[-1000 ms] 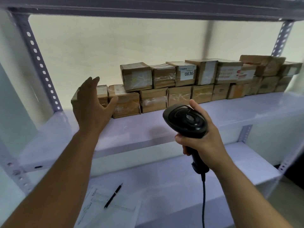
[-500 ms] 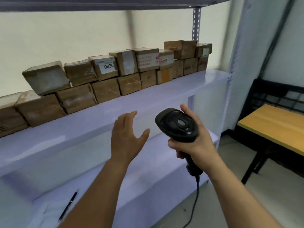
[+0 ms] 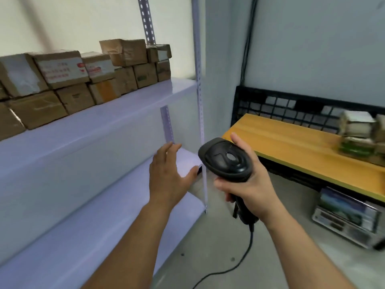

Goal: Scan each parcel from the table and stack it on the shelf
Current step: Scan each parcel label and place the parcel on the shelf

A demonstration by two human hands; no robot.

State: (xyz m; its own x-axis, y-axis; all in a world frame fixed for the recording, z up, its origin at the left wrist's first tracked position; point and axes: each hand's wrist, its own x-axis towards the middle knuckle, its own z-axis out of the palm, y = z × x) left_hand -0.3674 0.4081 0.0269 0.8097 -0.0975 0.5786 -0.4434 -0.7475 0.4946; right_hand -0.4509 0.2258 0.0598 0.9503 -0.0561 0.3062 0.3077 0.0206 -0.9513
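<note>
Left hand (image 3: 166,180): held flat, fingers straight and spread, nothing gripped; raised in front of the lower board's right end.
Shelved parcels (image 3: 62,80): brown cartons, stacked two rows high on the upper board, pushed to the back.
Shelf (image 3: 125,113): pale boards carried on perforated uprights.
Scanner (image 3: 226,159): black, handheld, head tilted up-left; cable (image 3: 248,247) is trailed down to the floor.
Right hand (image 3: 248,188): wrapped round the Scanner handle, thumb laid beside the head.
Table (image 3: 291,147): yellow wooden top, set right of the Shelf, backed by a black mesh panel (image 3: 281,105).
Table parcels (image 3: 358,134): blurred pile at the Table's far right, well apart from both hands.
Grey box (image 3: 345,217): seen on the floor under the Table; type cannot be told.
</note>
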